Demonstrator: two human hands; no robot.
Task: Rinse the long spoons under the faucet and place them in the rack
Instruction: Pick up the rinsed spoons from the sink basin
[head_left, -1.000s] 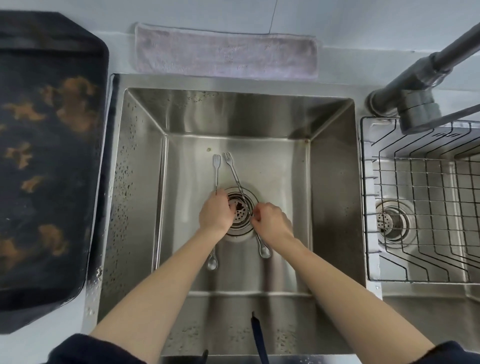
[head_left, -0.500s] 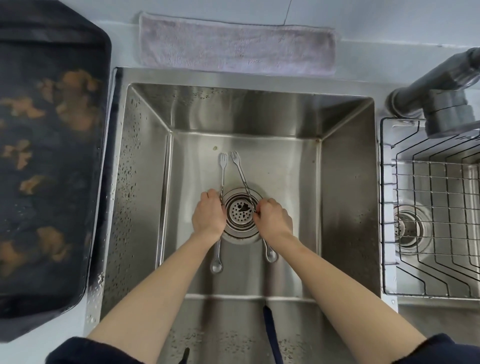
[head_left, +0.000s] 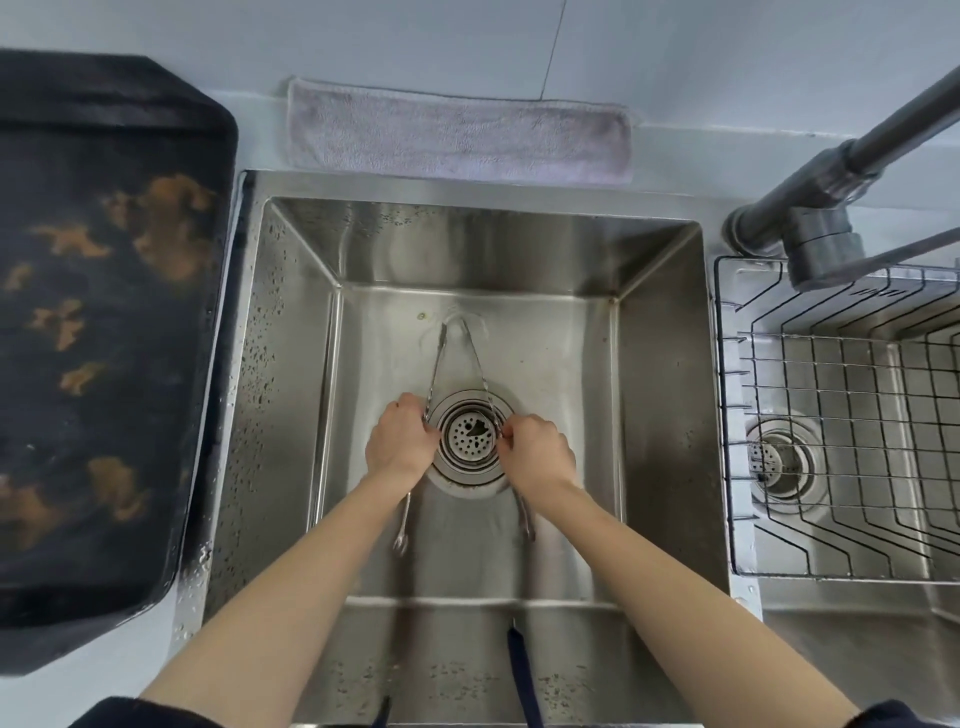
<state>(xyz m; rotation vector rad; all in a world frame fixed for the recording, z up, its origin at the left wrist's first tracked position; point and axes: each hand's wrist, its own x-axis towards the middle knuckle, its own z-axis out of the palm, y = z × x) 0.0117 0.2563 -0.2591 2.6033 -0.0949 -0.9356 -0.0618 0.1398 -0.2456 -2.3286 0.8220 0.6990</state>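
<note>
left hand (head_left: 401, 446) pinches left spoon (head_left: 435, 364) mid-handle | right hand (head_left: 537, 452) pinches right spoon (head_left: 480, 366) likewise | both low in sink (head_left: 660, 364) over drain (head_left: 470, 434), far tips converging, likely for lifting together | faucet (head_left: 810, 228), rack (head_left: 841, 415) right

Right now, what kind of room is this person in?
Most likely a kitchen, at the washing-up spot. There is a steel sink with a drain in its floor, a dark faucet at the right, and a wire rack sitting in a second basin beside it.
</note>
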